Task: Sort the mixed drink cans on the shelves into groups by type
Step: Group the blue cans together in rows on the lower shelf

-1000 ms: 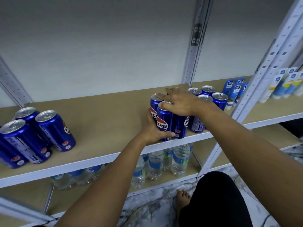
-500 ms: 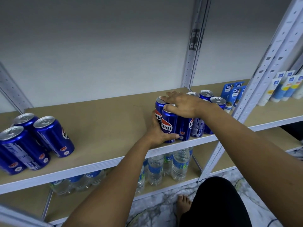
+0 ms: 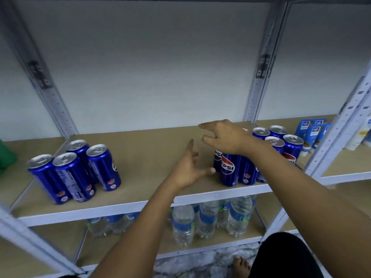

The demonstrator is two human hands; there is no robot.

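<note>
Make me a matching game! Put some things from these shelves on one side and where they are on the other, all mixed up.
Things:
1. water bottles
2. tilted-looking cans
3. Pepsi can
4. blue cartons

Places:
A. far right of the can shelf
B. left of the can shelf
C. shelf below the cans
D. just below the right hand

Pairs: 1-C, 2-B, 3-D, 4-A

Both bare forearms reach forward and up from the bottom edge. The left hand [image 3: 187,169] is open — fingers loosely spread, thumb pointing right, palm turned inward, holding nothing. The right hand [image 3: 224,137] hovers higher, palm down, fingers extended leftward and slightly apart — empty too.
</note>
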